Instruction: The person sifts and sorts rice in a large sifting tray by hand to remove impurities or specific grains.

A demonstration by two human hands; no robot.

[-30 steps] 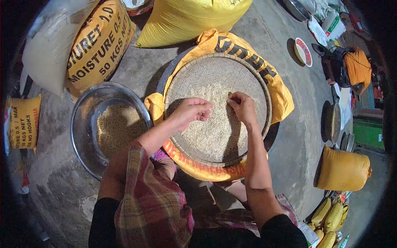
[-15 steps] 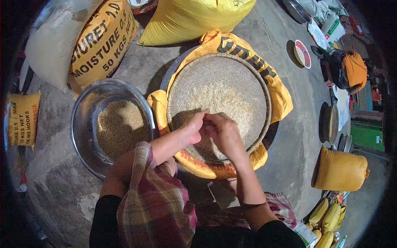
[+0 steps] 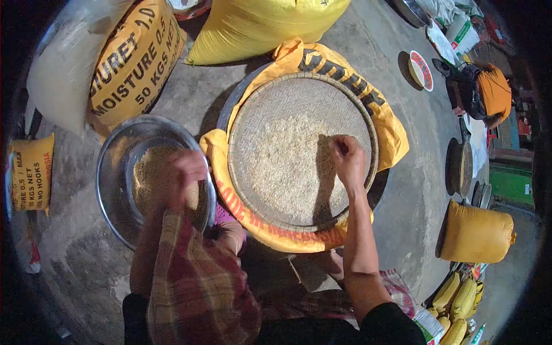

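Note:
My left hand [image 3: 187, 171] is over the metal basin [image 3: 112, 215] on the left, smeared by motion, so its fingers and anything in them do not show clearly. Brown unhusked-looking grain [image 3: 150, 178] lies in that basin. Above the right part of a round woven tray [image 3: 270, 103], my right hand [image 3: 351, 161] is closed in a pinch, fingertips together; what they hold, if anything, is too small to make out. Pale grain [image 3: 282, 161] is spread over the tray. Beneath the tray lies a yellow printed sack [image 3: 393, 141].
Full sacks stand at the back: a printed one [image 3: 138, 57] and a bright yellow one [image 3: 259, 26]. A patterned bowl [image 3: 421, 71], another stuffed sack [image 3: 477, 234] and bananas [image 3: 460, 299] are on the right. A person in orange [image 3: 494, 95] is at the far right.
My hands were together over the tray and have parted. The left has swung left over the basin; the right has moved a little right and up, still above the tray.

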